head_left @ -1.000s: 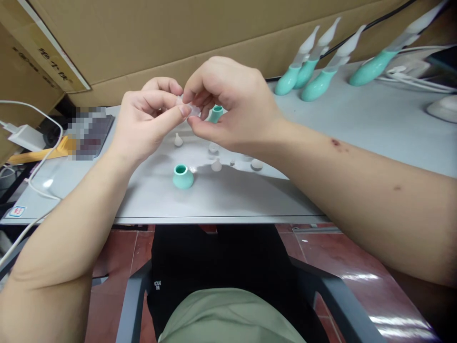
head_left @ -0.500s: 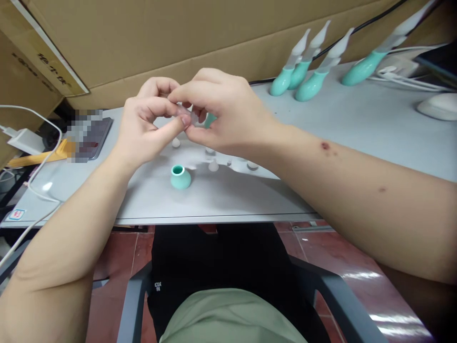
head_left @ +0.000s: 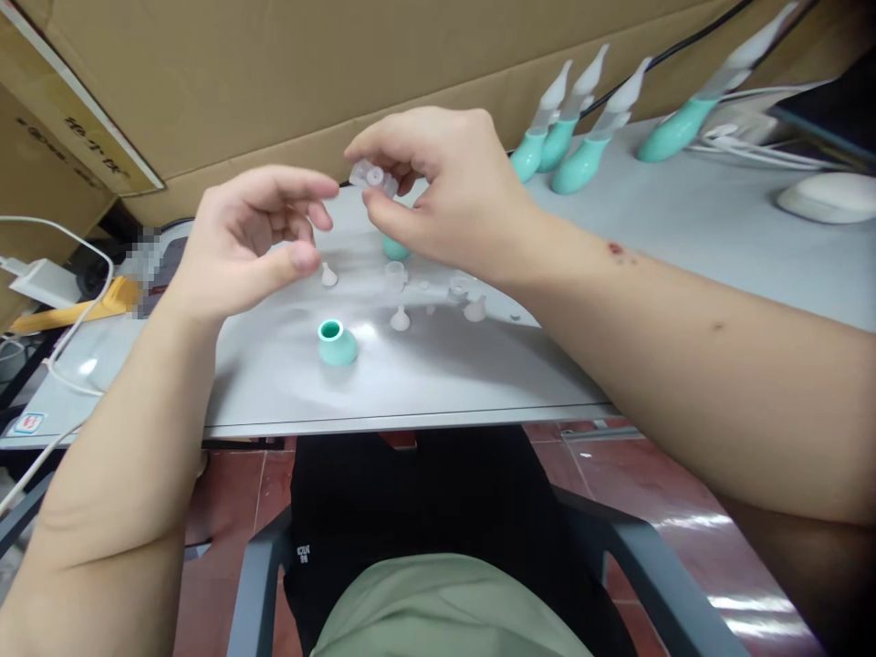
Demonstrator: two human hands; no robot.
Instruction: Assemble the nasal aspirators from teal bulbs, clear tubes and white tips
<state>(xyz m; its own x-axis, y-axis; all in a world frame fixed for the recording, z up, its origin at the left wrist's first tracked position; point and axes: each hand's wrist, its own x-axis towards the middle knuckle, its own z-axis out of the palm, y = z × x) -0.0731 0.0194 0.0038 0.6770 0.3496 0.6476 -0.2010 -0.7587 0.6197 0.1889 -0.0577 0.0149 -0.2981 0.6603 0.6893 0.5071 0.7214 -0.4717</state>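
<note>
Between the thumb and fingers of my right hand [head_left: 438, 182] is a clear plastic connector piece [head_left: 373, 178], held above the desk. My left hand [head_left: 253, 237] is apart from it, fingers curved and spread, with nothing in them. Below, a small teal rubber bulb [head_left: 337, 343] stands with its round opening up. Another teal bulb [head_left: 396, 248] is partly hidden behind my right hand. White cone-shaped tips [head_left: 401, 318] and clear plastic pieces [head_left: 395, 276] lie scattered on the desk under my hands.
Several assembled teal bulb aspirators [head_left: 581, 164] with white tips stand at the back right by the cardboard wall [head_left: 274, 82]. A white mouse [head_left: 827, 198] sits far right. To the left are a yellow-handled tool [head_left: 75, 308], a white charger [head_left: 49, 283] and cables.
My left hand has let go of the clear connector piece and moved left, its fingers opening. The piece stays in my right hand, which has lifted slightly. The view has shifted a little.
</note>
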